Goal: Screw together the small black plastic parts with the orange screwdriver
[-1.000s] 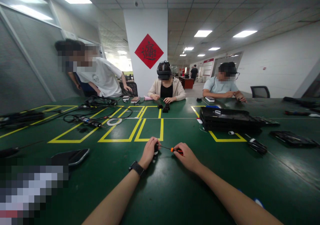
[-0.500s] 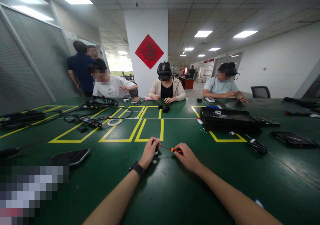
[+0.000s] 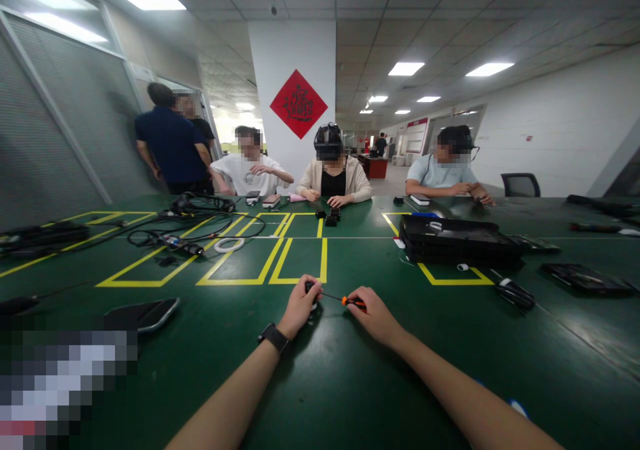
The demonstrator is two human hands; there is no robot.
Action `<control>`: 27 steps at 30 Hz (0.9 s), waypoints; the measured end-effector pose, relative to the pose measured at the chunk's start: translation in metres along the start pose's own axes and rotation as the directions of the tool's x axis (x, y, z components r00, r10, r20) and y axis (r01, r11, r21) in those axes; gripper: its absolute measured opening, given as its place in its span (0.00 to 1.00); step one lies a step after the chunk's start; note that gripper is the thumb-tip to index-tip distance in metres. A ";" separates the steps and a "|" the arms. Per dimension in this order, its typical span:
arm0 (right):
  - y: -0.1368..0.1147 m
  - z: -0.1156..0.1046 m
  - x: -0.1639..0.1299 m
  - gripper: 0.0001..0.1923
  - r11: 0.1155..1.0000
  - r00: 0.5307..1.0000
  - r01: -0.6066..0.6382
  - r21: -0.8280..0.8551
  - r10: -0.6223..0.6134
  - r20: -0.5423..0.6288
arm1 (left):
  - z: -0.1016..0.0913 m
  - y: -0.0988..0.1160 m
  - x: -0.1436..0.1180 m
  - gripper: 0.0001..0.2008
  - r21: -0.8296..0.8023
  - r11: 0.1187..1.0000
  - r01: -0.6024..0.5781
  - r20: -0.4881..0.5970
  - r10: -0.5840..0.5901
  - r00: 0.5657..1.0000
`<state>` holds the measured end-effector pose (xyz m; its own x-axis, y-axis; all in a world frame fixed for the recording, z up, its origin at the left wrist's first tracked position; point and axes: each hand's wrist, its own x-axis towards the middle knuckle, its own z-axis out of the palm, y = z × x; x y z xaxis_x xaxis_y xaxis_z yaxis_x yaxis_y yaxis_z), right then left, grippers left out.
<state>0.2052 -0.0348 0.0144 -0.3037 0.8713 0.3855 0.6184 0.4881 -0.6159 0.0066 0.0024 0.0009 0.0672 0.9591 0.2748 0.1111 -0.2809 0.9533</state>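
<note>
My right hand (image 3: pixel 373 311) is closed around the orange and black handle of a screwdriver (image 3: pixel 352 301). The screwdriver's thin shaft points left, toward my left hand (image 3: pixel 300 305). In that hand I grip a small dark part (image 3: pixel 313 289), mostly covered by my fingers, so its kind cannot be made out. The shaft's tip reaches this part; whether it sits in a screw is too small to tell. Both hands are just above the green table (image 3: pixel 320 383), near each other.
A black case (image 3: pixel 460 240) lies ahead to the right. Tangled black cables (image 3: pixel 200 203) and a white ring (image 3: pixel 229 245) are ahead left. A phone-like dark device (image 3: pixel 150 313) lies near left. Several people sit across the table; small black blocks (image 3: pixel 331 218) lie before one.
My left hand and the dark part have turned slightly, showing more of the part. My right hand stays nearly in place. Across the table, the person in white has shifted right and sits more upright.
</note>
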 end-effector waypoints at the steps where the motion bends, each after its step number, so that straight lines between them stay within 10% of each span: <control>1: 0.000 0.000 0.000 0.07 1.000 1.000 -0.001 -0.004 0.001 -0.002 | 0.000 -0.001 0.000 0.11 0.000 1.000 -0.006 0.006 0.006 1.000; 27: 0.001 0.001 0.001 0.08 1.000 1.000 0.017 0.000 -0.017 -0.018 | -0.001 -0.004 0.001 0.12 0.073 0.997 -0.026 -0.012 0.027 1.000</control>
<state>0.2053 -0.0333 0.0134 -0.3015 0.8617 0.4081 0.6130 0.5030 -0.6093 0.0056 0.0039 -0.0023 0.0583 0.9516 0.3018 0.1816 -0.3074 0.9341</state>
